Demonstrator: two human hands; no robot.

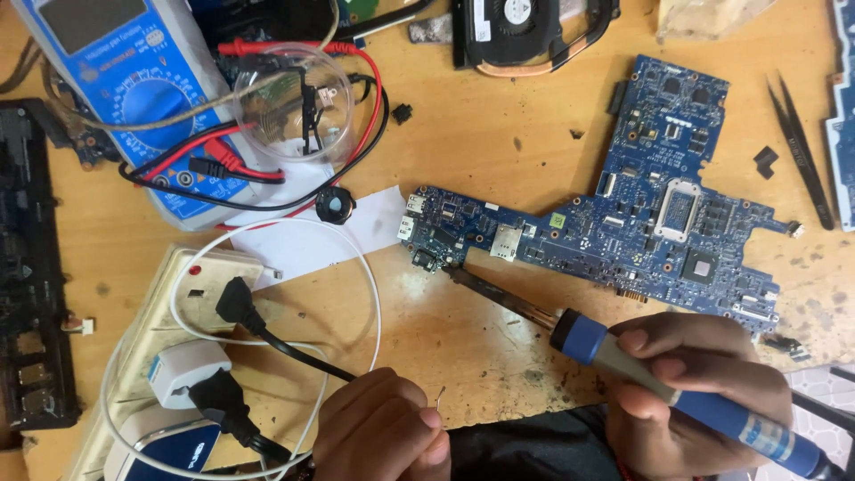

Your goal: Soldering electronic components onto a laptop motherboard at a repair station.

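We see the soldering iron (623, 365) lying slantwise across the wooden bench (499, 142). Its long axis runs from the blue handle at the lower right up and to the left, and the dark tip meets the lower left corner of the blue board (623, 223), just under the small ports there. We cannot tell whether the tip really touches a joint or only rests at the board edge.

The right hand (704, 392) is closed around the handle, fingers wrapped over the grey and blue grip, thumb on the upper side. From this hand the board corner lies up and to the left, along the same line as the iron, so this hand is the nearer one to the board.

The left hand (383, 428) sits below the board corner, well apart from it, at the near edge of the bench. Its fingers are pinched together on a thin wire (439, 398) (probably solder, but it is too small to be sure), and the free end points up toward the board.

Left of the board lie a white paper, a round black part (335, 205) and a blue multimeter (134, 89) with red and black leads. Below the multimeter is a power strip (178, 356) with a black plug and a white cable. Right of the board lie black tweezers (802, 151), and above it a fan (525, 27).
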